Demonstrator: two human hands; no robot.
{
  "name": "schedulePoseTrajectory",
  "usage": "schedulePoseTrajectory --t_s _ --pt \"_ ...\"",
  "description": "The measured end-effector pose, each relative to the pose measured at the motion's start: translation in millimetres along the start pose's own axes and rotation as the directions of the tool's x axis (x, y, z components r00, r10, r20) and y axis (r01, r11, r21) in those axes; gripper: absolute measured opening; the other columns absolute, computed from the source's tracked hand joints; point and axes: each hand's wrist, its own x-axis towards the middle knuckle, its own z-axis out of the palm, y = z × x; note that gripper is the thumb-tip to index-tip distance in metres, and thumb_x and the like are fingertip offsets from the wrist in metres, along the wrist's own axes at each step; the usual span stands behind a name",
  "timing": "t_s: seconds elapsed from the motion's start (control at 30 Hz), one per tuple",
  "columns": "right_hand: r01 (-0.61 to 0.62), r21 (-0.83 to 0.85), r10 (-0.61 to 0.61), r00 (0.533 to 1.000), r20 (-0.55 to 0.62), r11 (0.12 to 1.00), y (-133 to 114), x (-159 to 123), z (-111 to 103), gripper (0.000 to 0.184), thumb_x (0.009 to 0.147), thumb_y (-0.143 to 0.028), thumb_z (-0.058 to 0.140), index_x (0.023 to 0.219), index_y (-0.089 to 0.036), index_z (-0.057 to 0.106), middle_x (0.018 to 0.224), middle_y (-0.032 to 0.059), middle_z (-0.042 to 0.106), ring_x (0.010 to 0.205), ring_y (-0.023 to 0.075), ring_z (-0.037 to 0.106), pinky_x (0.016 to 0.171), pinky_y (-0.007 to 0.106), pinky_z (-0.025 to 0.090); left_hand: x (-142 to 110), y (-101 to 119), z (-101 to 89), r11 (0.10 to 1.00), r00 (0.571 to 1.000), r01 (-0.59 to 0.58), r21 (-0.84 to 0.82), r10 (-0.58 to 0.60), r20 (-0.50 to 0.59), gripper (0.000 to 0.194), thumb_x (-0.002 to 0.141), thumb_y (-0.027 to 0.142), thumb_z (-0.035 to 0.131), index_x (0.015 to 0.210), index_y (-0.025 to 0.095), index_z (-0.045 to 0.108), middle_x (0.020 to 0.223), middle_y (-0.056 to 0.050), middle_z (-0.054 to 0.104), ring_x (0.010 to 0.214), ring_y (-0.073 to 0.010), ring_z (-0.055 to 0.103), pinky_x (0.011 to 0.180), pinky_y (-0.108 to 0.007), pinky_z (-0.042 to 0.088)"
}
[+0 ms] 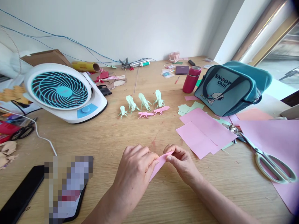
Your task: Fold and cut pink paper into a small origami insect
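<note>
A narrow folded strip of pink paper is held above the table between both hands. My left hand is closed on its left part, with the thumb and forefinger pinching the upper edge. Thumb and fingers of my right hand pinch the strip's upper right end. Part of the paper is hidden behind the left fingers. Beyond the hands, several pale green folded-paper figures stand in a row. Two pink folded-paper figures lie just in front of them.
Pink paper sheets lie to the right, near scissors. A teal bag and a red flask stand behind them. At left are a white fan, a phone and a black slab-like object.
</note>
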Motion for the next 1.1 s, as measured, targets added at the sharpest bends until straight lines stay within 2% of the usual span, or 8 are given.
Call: schedulePoseTrajectory --t_s 0.17,0.67,0.77,0.93,1.03,1.1 --pt "0.011 -0.005 -0.011 1.0 -0.005 1.0 -0.9 0.7 1.2 0.015 0.08 -0.031 0.078 0.074 -0.021 0.069 0.073 -0.0012 0.06 0.07 0.0126 0.052 0.068 0.026 0.042 0.6 -0.3 0.2 1.0 1.0 0.01 0.002 -0.01 0.013 0.021 0.092 0.015 0.056 0.076 0.02 0.068 0.07 0.001 0.06 0.071 -0.0167 0.053 0.07 -0.032 0.031" --pt "0.006 -0.075 -0.008 1.0 -0.018 0.997 -3.0 2.2 -0.1 0.02 0.079 -0.036 0.078 0.071 -0.021 0.066 0.071 -0.0009 0.059 0.068 0.014 0.052 0.066 0.027 0.042 1.9 -0.3 -1.0 0.999 0.998 0.038 0.004 -0.038 0.059 0.023 0.094 0.018 0.054 0.075 0.021 0.067 0.072 0.0 0.063 0.073 -0.0174 0.055 0.071 -0.032 0.033" --pt "0.003 -0.137 0.004 0.999 0.048 0.991 -9.6 3.0 -1.1 0.023 0.08 -0.039 0.076 0.071 -0.021 0.065 0.071 -0.0007 0.059 0.068 0.0143 0.052 0.066 0.028 0.042 2.9 -1.0 -0.1 1.0 0.996 0.017 0.001 -0.017 0.086 0.026 0.095 0.02 0.054 0.074 0.02 0.068 0.07 0.0 0.063 0.072 -0.0169 0.055 0.072 -0.032 0.034" --pt "0.022 -0.385 0.063 0.977 0.206 0.922 -19.5 1.3 -3.8 0.021 0.085 -0.038 0.072 0.076 -0.02 0.067 0.073 0.0005 0.06 0.07 0.0151 0.052 0.067 0.029 0.039 4.1 -0.9 -0.1 0.999 0.992 -0.031 -0.028 0.035 0.123 0.021 0.095 0.024 0.057 0.079 0.02 0.068 0.072 0.001 0.066 0.072 -0.0161 0.057 0.075 -0.033 0.034" --pt "0.072 -0.394 0.013 0.978 0.207 0.916 -20.5 0.9 -4.4 0.022 0.086 -0.037 0.071 0.073 -0.02 0.066 0.071 -0.0001 0.059 0.069 0.0149 0.052 0.066 0.029 0.038 3.5 -1.8 -6.0 0.999 0.993 -0.013 -0.047 0.018 0.113 0.005 0.089 0.02 0.065 0.087 0.021 0.068 0.077 0.002 0.07 0.076 -0.0168 0.059 0.078 -0.033 0.035" --pt "0.095 -0.361 -0.03 0.983 0.183 0.928 -20.6 1.7 -4.5 0.022 0.085 -0.036 0.072 0.071 -0.02 0.065 0.069 -0.0006 0.058 0.067 0.0145 0.051 0.064 0.028 0.038 2.6 -3.3 -12.6 0.998 0.993 0.033 -0.057 -0.026 0.111 0.008 0.085 0.015 0.069 0.089 0.022 0.069 0.081 0.003 0.072 0.08 -0.0175 0.061 0.079 -0.033 0.036"
